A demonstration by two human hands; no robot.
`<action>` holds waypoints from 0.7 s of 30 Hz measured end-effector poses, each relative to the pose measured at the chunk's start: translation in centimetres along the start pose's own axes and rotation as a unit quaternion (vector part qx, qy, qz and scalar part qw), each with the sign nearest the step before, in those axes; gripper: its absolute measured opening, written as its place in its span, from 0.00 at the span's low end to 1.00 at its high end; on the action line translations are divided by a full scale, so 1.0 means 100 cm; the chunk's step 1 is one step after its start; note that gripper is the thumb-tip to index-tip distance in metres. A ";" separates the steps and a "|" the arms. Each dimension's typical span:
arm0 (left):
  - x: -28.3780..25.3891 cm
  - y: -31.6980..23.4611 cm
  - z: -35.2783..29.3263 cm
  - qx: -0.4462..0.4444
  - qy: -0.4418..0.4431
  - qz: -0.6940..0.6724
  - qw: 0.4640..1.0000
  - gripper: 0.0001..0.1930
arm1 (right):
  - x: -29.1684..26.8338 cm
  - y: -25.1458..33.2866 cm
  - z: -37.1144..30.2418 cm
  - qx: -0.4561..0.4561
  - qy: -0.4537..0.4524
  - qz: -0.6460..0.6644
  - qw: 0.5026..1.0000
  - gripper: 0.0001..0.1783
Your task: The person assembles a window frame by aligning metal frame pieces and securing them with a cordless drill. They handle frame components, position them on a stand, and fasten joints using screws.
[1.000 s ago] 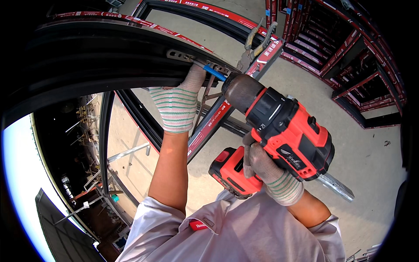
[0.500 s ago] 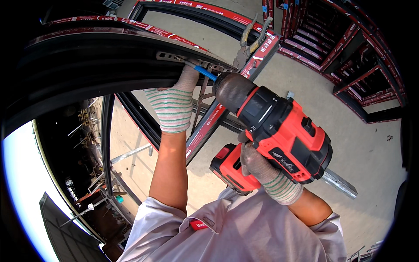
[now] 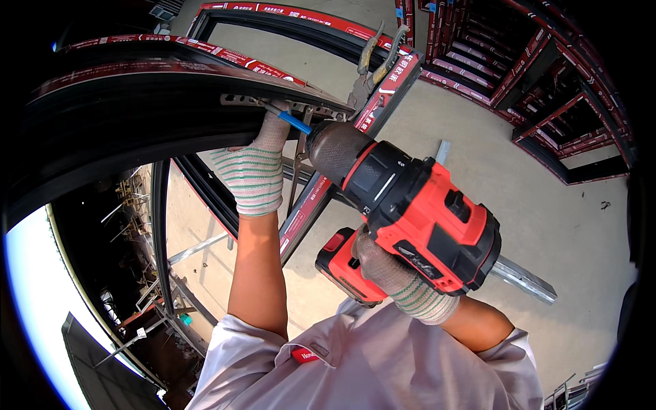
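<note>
My right hand [image 3: 400, 273], in a striped knit glove, is wrapped around the grip of a red and black cordless drill [image 3: 441, 222]. The drill points to the upper left. A bit with a blue sleeve [image 3: 295, 122] sticks out of its chuck, and its tip meets a perforated metal hinge strip [image 3: 238, 100] on a dark window frame [image 3: 130, 126]. My left hand [image 3: 251, 167], in a matching glove, grips that frame's lower edge, with one digit raised beside the bit. Its other fingertips are partly hidden by the frame.
Worn pliers [image 3: 383, 61] lie by the corner of a red-taped frame bar [image 3: 393, 85]. Beneath the drill passes a silver metal bar [image 3: 523, 279]. More red-taped frames [image 3: 547, 130] stand at the far right on the concrete floor [image 3: 574, 225].
The whole scene has shifted a little to the left in view. Both hands keep their holds, and the bit stays at the hinge strip.
</note>
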State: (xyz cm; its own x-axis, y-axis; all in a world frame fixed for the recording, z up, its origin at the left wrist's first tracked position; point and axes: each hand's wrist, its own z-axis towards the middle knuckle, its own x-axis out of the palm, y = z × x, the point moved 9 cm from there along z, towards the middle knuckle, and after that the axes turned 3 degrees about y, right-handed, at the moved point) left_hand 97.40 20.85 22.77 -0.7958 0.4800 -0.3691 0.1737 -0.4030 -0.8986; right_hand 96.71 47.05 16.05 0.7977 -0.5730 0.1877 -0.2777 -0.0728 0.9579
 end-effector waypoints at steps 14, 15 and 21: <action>0.000 -0.003 -0.007 0.004 -0.033 -0.025 0.999 0.33 | -0.006 0.027 -0.003 -0.068 0.025 0.180 0.981 0.30; -0.001 -0.003 -0.007 0.005 -0.035 -0.024 0.999 0.33 | -0.004 0.026 -0.002 -0.071 0.029 0.186 0.980 0.31; 0.004 -0.004 -0.009 0.001 -0.032 -0.018 0.999 0.32 | 0.000 0.027 0.006 -0.094 0.044 0.227 0.968 0.35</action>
State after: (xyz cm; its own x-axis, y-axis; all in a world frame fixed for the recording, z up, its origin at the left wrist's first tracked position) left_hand 97.52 21.89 22.73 -0.8364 0.4439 -0.3215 0.1440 -0.3881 -0.9103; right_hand 95.66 46.32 18.46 0.6620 -0.4383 0.6079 -0.5147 0.3237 0.7939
